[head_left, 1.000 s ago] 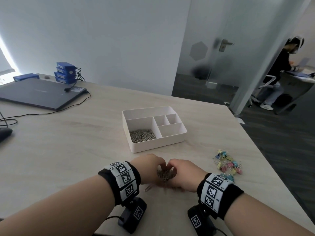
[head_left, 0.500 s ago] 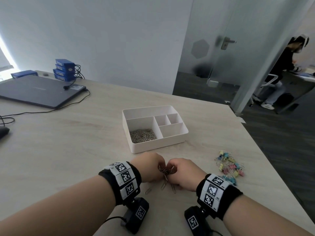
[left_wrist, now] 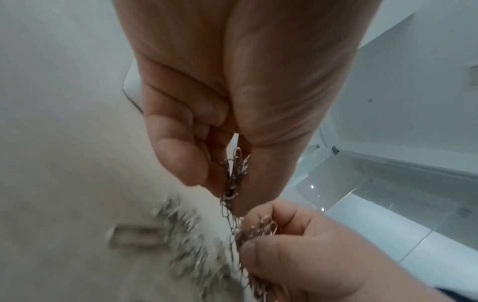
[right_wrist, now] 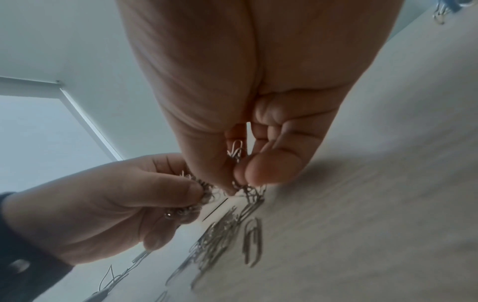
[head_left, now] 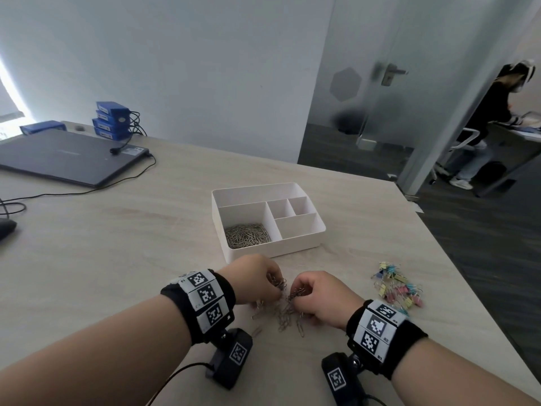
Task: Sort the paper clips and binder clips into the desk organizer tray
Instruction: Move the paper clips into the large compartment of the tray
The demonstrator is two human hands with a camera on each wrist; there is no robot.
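Observation:
A white organizer tray [head_left: 304, 252] stands mid-table, with a heap of silver paper clips [head_left: 247, 234] in its large front-left compartment. Just in front of it my left hand [head_left: 257, 281] pinches a bunch of paper clips [left_wrist: 234, 175] between thumb and fingers. My right hand [head_left: 316, 294] pinches another bunch [right_wrist: 236, 152] close beside it. Both hands are raised a little off the table. Loose paper clips [head_left: 285, 316] lie on the wood below them. A pile of coloured binder clips [head_left: 395, 287] lies to the right.
A closed laptop [head_left: 67, 155] with a cable and stacked blue boxes [head_left: 111, 120] sit far left. The table's right edge [head_left: 456, 259] runs close past the binder clips. A person stands beyond the glass door at the far right.
Both hands have lifted off the table with clips pinched and drawn slightly apart. Several clips have dropped and lie spread on the table beneath them.

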